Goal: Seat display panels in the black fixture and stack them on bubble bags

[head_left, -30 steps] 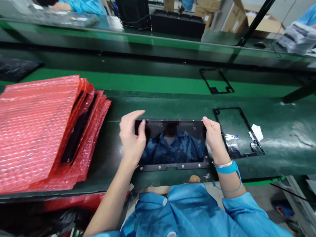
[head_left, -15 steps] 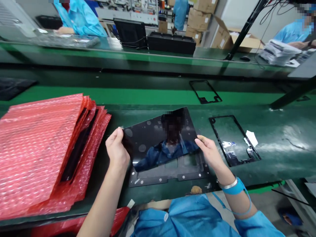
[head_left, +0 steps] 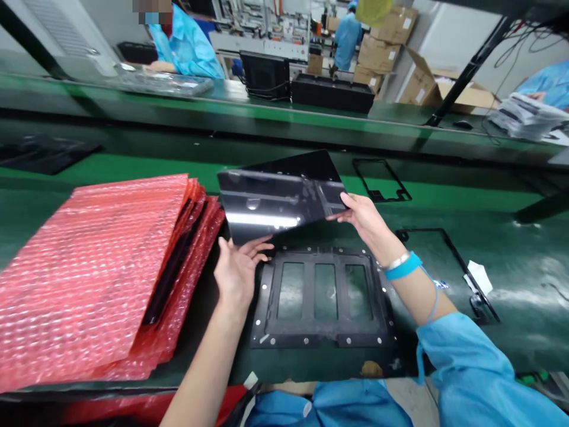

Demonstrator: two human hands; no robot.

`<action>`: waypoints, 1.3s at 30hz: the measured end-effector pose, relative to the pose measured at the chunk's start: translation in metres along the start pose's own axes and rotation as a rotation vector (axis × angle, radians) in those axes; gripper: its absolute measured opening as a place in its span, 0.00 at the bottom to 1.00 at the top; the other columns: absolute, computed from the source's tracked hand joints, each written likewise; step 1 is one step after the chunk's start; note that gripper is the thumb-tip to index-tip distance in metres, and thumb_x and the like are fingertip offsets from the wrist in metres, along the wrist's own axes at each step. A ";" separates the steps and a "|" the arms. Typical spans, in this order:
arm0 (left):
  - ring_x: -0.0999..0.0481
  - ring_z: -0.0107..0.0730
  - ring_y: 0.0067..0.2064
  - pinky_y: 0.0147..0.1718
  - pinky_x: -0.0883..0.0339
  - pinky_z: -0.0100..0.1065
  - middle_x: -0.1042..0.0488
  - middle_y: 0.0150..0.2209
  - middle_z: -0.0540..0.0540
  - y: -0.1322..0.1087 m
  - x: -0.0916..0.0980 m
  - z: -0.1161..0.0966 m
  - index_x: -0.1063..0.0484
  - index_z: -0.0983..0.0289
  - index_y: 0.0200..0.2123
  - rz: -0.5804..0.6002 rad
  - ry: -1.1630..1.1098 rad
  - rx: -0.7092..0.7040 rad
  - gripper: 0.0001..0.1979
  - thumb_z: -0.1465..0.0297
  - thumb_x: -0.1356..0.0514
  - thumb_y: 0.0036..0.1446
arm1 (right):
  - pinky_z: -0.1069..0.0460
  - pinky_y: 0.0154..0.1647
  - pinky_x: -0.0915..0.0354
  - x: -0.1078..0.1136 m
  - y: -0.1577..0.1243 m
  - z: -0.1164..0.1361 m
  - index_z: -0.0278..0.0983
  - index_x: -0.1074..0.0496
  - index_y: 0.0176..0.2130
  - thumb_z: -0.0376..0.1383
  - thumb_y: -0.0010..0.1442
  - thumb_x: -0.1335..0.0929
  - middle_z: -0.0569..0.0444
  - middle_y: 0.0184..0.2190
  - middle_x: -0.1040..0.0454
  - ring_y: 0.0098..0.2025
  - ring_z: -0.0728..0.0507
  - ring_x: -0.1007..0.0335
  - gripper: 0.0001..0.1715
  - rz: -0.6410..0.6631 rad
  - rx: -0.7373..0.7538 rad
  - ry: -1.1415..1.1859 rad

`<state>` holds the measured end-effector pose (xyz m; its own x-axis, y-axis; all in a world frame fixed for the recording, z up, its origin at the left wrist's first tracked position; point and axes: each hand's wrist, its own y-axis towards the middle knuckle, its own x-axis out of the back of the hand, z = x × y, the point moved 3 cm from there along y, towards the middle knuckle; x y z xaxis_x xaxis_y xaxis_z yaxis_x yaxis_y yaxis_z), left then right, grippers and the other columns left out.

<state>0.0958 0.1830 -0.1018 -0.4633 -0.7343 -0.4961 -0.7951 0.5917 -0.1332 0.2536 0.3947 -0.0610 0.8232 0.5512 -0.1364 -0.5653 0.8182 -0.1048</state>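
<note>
A glossy black panel (head_left: pixel 278 198) is held up in the air, tilted, above a black fixture frame (head_left: pixel 322 296) with three windows that lies on the dark green bench. My right hand (head_left: pixel 362 216) grips the panel's right edge; a blue wrist strap and a bracelet sit on that wrist. My left hand (head_left: pixel 237 267) is under the panel's lower left corner, fingers spread, touching its underside edge.
A stack of red bubble-wrap bags (head_left: pixel 95 267) lies to the left, dark panels inside. Thin black bezel frames lie at right (head_left: pixel 448 267) and on the green conveyor belt (head_left: pixel 382 178). Other people in blue coats work across the line, with cardboard boxes (head_left: pixel 386 53) behind.
The panel has been lifted off the fixture frame and raised up and away, uncovering the frame's three windows. My left hand went from gripping the left edge to an open hand beneath it.
</note>
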 end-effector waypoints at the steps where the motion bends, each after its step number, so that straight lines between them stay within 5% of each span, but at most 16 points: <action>1: 0.22 0.39 0.31 0.25 0.34 0.33 0.20 0.34 0.62 -0.002 -0.002 0.001 0.28 0.64 0.42 0.036 0.039 0.018 0.31 0.42 0.39 0.50 | 0.57 0.24 0.34 -0.009 0.019 0.001 0.34 0.32 0.31 0.46 0.61 0.28 0.51 0.28 0.26 0.28 0.45 0.23 0.18 -0.019 -0.005 0.000; 7: 0.24 0.36 0.27 0.26 0.36 0.33 0.21 0.28 0.62 -0.014 -0.011 0.003 0.27 0.68 0.36 0.121 0.187 0.005 0.27 0.47 0.38 0.51 | 0.55 0.29 0.30 -0.033 0.094 -0.007 0.33 0.34 0.35 0.36 0.70 0.36 0.52 0.31 0.27 0.31 0.47 0.24 0.12 -0.195 -0.079 -0.180; 11: 0.24 0.36 0.27 0.27 0.36 0.34 0.21 0.28 0.61 -0.019 -0.010 0.002 0.25 0.67 0.35 0.137 0.189 -0.024 0.23 0.50 0.39 0.55 | 0.47 0.43 0.28 -0.002 0.106 -0.013 0.32 0.30 0.46 0.40 0.69 0.34 0.49 0.41 0.25 0.41 0.44 0.26 0.13 -0.352 -0.105 -0.533; 15: 0.25 0.36 0.27 0.28 0.36 0.35 0.21 0.28 0.60 -0.021 -0.010 0.003 0.25 0.65 0.34 0.155 0.182 -0.034 0.21 0.51 0.42 0.59 | 0.32 0.61 0.45 0.037 0.099 -0.014 0.30 0.33 0.55 0.35 0.61 0.30 0.32 0.56 0.33 0.64 0.29 0.42 0.24 -0.500 -0.086 -0.967; 19: 0.24 0.37 0.27 0.27 0.36 0.38 0.22 0.28 0.59 -0.025 -0.011 0.003 0.26 0.62 0.33 0.185 0.226 -0.063 0.20 0.52 0.45 0.62 | 0.28 0.62 0.53 0.056 0.093 -0.020 0.23 0.30 0.52 0.30 0.57 0.32 0.22 0.54 0.33 0.66 0.21 0.47 0.23 -0.449 -0.113 -1.227; 26: 0.23 0.40 0.32 0.32 0.35 0.41 0.22 0.31 0.58 -0.026 -0.008 0.000 0.27 0.60 0.39 0.119 0.438 -0.259 0.14 0.55 0.43 0.62 | 0.31 0.54 0.38 0.065 0.097 0.013 0.35 0.25 0.42 0.31 0.51 0.29 0.32 0.42 0.24 0.56 0.23 0.32 0.15 -0.337 -0.148 -1.208; 30: 0.22 0.39 0.41 0.40 0.32 0.41 0.21 0.41 0.59 -0.045 -0.011 -0.014 0.30 0.60 0.49 0.098 0.560 -0.508 0.13 0.66 0.41 0.61 | 0.44 0.47 0.29 0.082 0.052 0.035 0.40 0.29 0.41 0.36 0.48 0.27 0.45 0.38 0.21 0.45 0.37 0.23 0.18 -0.190 -0.060 -1.007; 33: 0.22 0.37 0.47 0.42 0.30 0.38 0.23 0.49 0.58 -0.081 -0.008 -0.055 0.34 0.58 0.57 0.080 0.765 -0.943 0.19 0.75 0.44 0.62 | 0.40 0.50 0.29 0.089 -0.022 0.031 0.40 0.28 0.40 0.45 0.43 0.25 0.45 0.41 0.21 0.46 0.34 0.24 0.25 0.036 0.227 -0.879; 35: 0.24 0.40 0.51 0.50 0.32 0.42 0.24 0.51 0.57 -0.102 0.007 -0.092 0.33 0.56 0.57 -0.058 0.914 -1.179 0.22 0.77 0.41 0.60 | 0.38 0.52 0.30 0.091 -0.080 0.015 0.41 0.27 0.42 0.50 0.50 0.27 0.46 0.44 0.22 0.47 0.34 0.24 0.24 0.126 0.370 -0.962; 39: 0.28 0.53 0.54 0.56 0.38 0.53 0.26 0.52 0.65 -0.098 0.060 -0.145 0.29 0.64 0.55 -0.456 1.374 -1.075 0.22 0.63 0.38 0.59 | 0.41 0.49 0.29 0.084 -0.169 -0.026 0.45 0.28 0.44 0.42 0.60 0.33 0.50 0.50 0.23 0.50 0.37 0.25 0.11 0.333 0.454 -1.089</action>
<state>0.0892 0.0328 0.0064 0.3263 -0.8136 0.4813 -0.5596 0.2441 0.7920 0.4166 0.2987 -0.0806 0.3797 0.4148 0.8269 -0.8661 0.4735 0.1602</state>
